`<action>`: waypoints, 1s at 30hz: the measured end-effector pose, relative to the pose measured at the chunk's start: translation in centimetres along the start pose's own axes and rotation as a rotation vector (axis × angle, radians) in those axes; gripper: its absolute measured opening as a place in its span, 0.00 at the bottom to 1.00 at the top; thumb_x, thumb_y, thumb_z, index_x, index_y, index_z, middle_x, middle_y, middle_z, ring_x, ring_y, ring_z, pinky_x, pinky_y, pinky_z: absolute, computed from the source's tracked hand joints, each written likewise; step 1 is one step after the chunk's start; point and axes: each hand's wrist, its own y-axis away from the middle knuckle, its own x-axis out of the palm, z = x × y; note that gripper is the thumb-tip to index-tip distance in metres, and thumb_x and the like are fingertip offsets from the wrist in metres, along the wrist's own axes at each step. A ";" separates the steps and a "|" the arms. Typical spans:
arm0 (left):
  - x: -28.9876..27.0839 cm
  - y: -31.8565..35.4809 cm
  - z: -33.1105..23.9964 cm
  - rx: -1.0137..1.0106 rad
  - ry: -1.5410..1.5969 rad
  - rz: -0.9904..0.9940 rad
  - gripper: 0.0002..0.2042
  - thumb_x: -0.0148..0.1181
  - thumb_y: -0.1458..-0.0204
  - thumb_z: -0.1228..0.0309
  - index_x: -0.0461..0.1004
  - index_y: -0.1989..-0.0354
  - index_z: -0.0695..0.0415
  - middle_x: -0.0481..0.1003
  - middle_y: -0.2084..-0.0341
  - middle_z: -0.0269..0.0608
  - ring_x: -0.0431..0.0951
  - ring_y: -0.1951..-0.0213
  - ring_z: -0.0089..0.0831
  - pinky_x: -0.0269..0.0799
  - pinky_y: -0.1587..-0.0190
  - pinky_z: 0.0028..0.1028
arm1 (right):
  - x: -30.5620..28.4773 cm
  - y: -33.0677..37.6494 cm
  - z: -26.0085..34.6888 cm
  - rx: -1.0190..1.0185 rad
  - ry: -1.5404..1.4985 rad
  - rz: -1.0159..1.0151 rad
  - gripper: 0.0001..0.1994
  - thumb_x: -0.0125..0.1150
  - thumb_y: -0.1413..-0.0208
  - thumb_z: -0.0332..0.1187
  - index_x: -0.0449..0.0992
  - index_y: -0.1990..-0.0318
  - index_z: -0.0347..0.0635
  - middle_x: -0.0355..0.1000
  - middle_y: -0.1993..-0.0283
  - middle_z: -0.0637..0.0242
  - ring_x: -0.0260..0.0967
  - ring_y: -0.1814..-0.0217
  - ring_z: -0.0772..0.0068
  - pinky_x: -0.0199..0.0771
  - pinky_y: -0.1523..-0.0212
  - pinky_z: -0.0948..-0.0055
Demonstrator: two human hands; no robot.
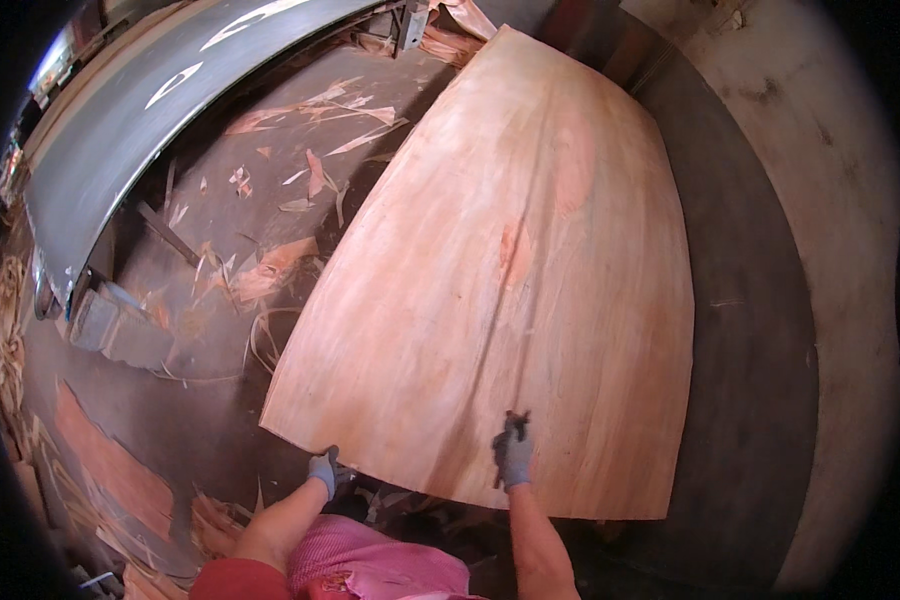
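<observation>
A broad stack or sheet of pale pinkish wood veneer (420, 300) lies before me, with a dark lengthwise streak and reddish patches near its middle. My left hand (328, 470), in a grey glove with dark fingers, is closed at its near edge, left of centre. Over the near part of the veneer, right of its middle, is my right hand (515, 458), also gloved. Its dark fingers point away from me, and a dark shape shows beside them. Whether that shape is shadow or something held is unclear.
Torn veneer scraps (280, 270) litter the dark floor (200, 400) on the left. A long, curved-looking grey metal surface (180, 100) runs along the far left. A reddish veneer strip (110, 460) lies at the near left. Beyond a dark band on the right is a paler floor area (830, 200).
</observation>
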 end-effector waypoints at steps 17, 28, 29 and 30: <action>-4.5 -2.2 -2.1 0.204 -0.661 0.073 0.17 0.52 0.40 0.59 0.69 0.51 0.60 0.77 0.62 0.53 0.80 0.62 0.50 0.77 0.63 0.44 | 2.3 9.7 -5.8 0.054 -0.130 0.059 0.13 0.57 0.35 0.36 0.76 0.48 0.42 0.64 0.74 0.76 0.59 0.81 0.84 0.61 0.81 0.79; -3.5 -2.6 -5.6 -0.174 -0.524 0.275 0.22 0.36 0.33 0.53 0.67 0.44 0.57 0.75 0.48 0.53 0.76 0.49 0.46 0.76 0.56 0.41 | 0.0 11.7 -12.7 -0.065 0.249 -0.224 0.18 0.59 0.40 0.33 0.72 0.42 0.45 0.77 0.60 0.53 0.75 0.62 0.68 0.73 0.60 0.70; -3.2 -2.1 -5.6 -0.140 -0.539 0.208 0.22 0.35 0.33 0.53 0.67 0.45 0.57 0.75 0.48 0.53 0.76 0.49 0.45 0.76 0.55 0.40 | 0.3 11.5 -13.8 -0.153 0.267 -0.249 0.19 0.58 0.40 0.33 0.72 0.41 0.46 0.78 0.62 0.55 0.75 0.63 0.72 0.73 0.62 0.71; -2.5 -1.8 -5.5 -0.177 -0.557 0.211 0.22 0.35 0.33 0.53 0.67 0.45 0.57 0.75 0.48 0.52 0.76 0.49 0.45 0.76 0.55 0.40 | 0.2 11.4 -14.9 -0.087 0.269 -0.208 0.20 0.56 0.40 0.32 0.70 0.40 0.43 0.76 0.54 0.50 0.77 0.55 0.62 0.75 0.55 0.66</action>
